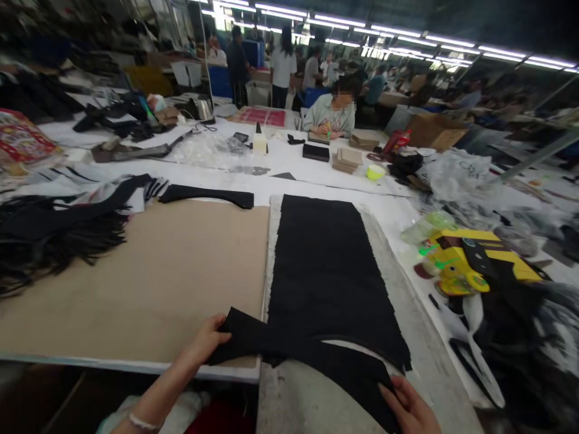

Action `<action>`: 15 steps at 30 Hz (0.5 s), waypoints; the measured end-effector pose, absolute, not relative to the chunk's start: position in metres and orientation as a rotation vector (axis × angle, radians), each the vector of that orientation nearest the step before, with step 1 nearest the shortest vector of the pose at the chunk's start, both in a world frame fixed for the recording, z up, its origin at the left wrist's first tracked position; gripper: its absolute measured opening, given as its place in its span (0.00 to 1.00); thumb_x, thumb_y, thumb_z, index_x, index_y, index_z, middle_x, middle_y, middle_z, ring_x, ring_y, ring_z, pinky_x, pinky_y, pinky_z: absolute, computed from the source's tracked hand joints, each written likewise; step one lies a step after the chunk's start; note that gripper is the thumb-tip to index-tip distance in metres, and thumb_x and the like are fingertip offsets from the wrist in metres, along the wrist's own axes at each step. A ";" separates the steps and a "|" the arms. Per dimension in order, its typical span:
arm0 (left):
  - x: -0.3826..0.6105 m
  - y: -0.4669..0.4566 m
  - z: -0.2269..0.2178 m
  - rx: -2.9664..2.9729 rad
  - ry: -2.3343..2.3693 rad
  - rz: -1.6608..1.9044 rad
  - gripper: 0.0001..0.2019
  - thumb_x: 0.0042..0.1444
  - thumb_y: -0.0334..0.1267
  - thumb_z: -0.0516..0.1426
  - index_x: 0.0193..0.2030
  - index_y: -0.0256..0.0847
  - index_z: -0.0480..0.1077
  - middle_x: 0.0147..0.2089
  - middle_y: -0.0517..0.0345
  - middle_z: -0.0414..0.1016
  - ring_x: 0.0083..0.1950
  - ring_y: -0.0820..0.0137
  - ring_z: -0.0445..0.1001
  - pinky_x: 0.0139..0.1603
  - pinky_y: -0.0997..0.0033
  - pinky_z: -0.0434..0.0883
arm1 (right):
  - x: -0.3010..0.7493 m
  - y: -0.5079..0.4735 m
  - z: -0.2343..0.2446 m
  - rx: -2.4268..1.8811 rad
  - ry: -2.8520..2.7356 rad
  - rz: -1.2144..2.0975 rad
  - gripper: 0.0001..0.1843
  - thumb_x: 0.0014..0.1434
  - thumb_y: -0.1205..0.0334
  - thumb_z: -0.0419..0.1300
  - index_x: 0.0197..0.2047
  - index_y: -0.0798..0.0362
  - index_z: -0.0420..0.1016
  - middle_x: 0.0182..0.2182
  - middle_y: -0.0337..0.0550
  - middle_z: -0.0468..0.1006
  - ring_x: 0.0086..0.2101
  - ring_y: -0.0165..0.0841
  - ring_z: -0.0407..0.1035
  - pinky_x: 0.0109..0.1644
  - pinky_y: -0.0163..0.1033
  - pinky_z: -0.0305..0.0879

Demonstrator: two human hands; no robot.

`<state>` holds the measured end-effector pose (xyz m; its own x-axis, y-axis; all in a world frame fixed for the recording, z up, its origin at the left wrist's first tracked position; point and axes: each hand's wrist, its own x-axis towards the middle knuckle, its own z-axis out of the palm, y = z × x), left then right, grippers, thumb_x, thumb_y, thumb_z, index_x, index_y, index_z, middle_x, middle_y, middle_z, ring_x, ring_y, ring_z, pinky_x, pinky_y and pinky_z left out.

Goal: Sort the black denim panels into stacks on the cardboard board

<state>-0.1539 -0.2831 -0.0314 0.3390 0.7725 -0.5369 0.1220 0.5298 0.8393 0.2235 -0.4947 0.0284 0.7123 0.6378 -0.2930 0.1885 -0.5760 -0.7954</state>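
A long curved black fabric piece (312, 358) stretches between my two hands at the front of the table. My left hand (212, 337) pinches its left end over the edge of the brown board. Its right end is gripped by my right hand (404, 404), low on the grey slab. Beyond it, a stack of black fabric pieces (325, 259) with uneven side edges lies on the grey slab (298, 398). The held piece overlaps the near end of that stack, and a narrow pale gap shows between them on the right.
A brown board (199, 265) lies to the left, with a curved black piece (208, 196) at its far edge and heaped black strips (54, 235) beyond. Right stand a yellow box (493, 253) and plastic bags (465, 181). A co-worker (332, 114) sits across the table.
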 end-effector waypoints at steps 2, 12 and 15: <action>-0.142 -0.283 -0.036 0.936 1.152 0.503 0.12 0.30 0.33 0.58 0.28 0.38 0.70 0.30 0.58 0.78 0.36 0.62 0.74 0.41 0.66 0.68 | 0.234 -0.493 0.030 -2.120 -0.634 0.819 0.23 0.42 0.39 0.62 0.32 0.50 0.72 0.25 0.40 0.78 0.29 0.40 0.73 0.29 0.39 0.69; -0.078 -0.315 -0.036 0.781 1.132 0.500 0.18 0.33 0.35 0.63 0.36 0.36 0.74 0.35 0.55 0.80 0.39 0.61 0.76 0.45 0.65 0.70 | 0.335 -0.520 0.019 -2.198 -0.686 0.916 0.24 0.46 0.39 0.63 0.34 0.51 0.69 0.27 0.39 0.77 0.30 0.36 0.70 0.31 0.37 0.65; -0.054 -0.332 -0.033 0.726 1.139 0.552 0.19 0.35 0.36 0.65 0.39 0.36 0.74 0.39 0.53 0.81 0.40 0.61 0.77 0.46 0.65 0.70 | 0.374 -0.524 0.009 -2.162 -0.680 0.954 0.24 0.48 0.40 0.63 0.37 0.51 0.69 0.28 0.39 0.77 0.31 0.36 0.69 0.32 0.37 0.64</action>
<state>-0.0539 -0.3319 -0.0333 0.3311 0.7213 -0.6084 -0.0309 0.6527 0.7570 0.3739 -0.5237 0.0093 0.5969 0.6765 -0.4313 0.1870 -0.6401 -0.7452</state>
